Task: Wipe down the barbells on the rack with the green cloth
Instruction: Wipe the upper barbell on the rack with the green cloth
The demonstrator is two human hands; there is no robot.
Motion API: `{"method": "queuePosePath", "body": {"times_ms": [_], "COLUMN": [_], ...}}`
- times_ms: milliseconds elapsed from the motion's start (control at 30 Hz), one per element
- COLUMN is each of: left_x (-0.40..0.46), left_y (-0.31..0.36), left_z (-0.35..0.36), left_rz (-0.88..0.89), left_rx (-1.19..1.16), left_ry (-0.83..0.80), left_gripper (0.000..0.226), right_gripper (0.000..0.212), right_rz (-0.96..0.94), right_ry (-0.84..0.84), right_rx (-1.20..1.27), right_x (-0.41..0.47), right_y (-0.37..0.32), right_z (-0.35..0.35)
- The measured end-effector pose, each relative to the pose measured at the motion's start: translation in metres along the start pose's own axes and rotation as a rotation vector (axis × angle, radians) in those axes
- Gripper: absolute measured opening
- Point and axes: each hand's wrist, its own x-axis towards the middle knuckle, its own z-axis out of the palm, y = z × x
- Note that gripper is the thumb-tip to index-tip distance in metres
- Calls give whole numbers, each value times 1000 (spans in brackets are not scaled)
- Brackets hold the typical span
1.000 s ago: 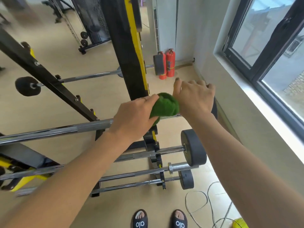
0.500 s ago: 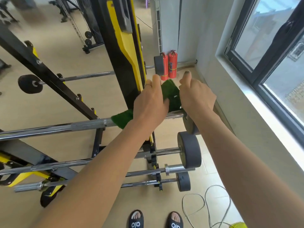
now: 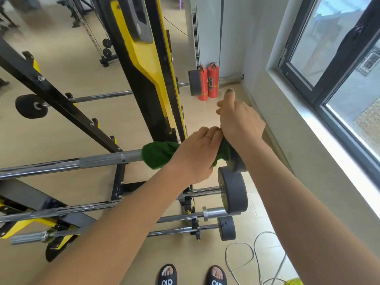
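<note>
Head camera looks down past both forearms at the rack (image 3: 61, 103), black with yellow trim, standing on the tan floor (image 3: 67, 64); the green cloth (image 3: 158, 154) is wrapped around the top barbell (image 3: 86, 161), just right of its knurled section and close to the dark end weight (image 3: 236, 163); the left hand (image 3: 197, 155) is curled down over the cloth, fingers closed around it and the bar beneath, so a bunch of cloth sticks out to the left of that hand and a smaller fold shows to its right; the right hand (image 3: 240, 124) sits just beyond, touching the left at the knuckles, its fingers folded under and seemingly pinching the cloth's right end, thumb raised and pointing away; how firm that hold is, I cannot tell, since the palm hides it; three lower barbells (image 3: 205, 191) lie on the rack's lower pegs, well below both hands, with round dark plates at their right ends; another bar rests farther back across the rack; two red fire extinguishers (image 3: 208, 83) stand against the far wall; a window (image 3: 339, 58) runs along the right; loose pale cable (image 3: 246, 260) coils on the floor near the person's black sandals (image 3: 167, 276).
</note>
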Motion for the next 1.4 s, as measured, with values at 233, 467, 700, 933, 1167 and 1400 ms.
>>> {"method": "queuePosePath", "body": {"times_ms": [233,467,700,933,1167,1400], "left_x": [35,66,29,-7,-16,32], "left_y": [14,-23,17,1,-26,1], "left_z": [-1,-57,-1,-8,-31,-6], "left_rz": [-265,-463,-323,-278,-298,-312], "left_rx": [-27,-824,-97,87,-34,103], "left_ry": [-109,-838,-151,-76,-111,-259], "left_gripper": [24,14,5,58,46,13], "right_gripper": [61,54,55,60,59,54], "right_rz": [-194,-262,-254,-235,-237,-281], "right_ry": [119,228,175,197,239,278], "right_rx": [-231,-288,-314,-332,-370,-363], "right_x": [-11,-18,-14,-12,-16,-15], "right_y": [7,6,5,6,5,4], "right_z": [4,8,4,7,11,12]}}
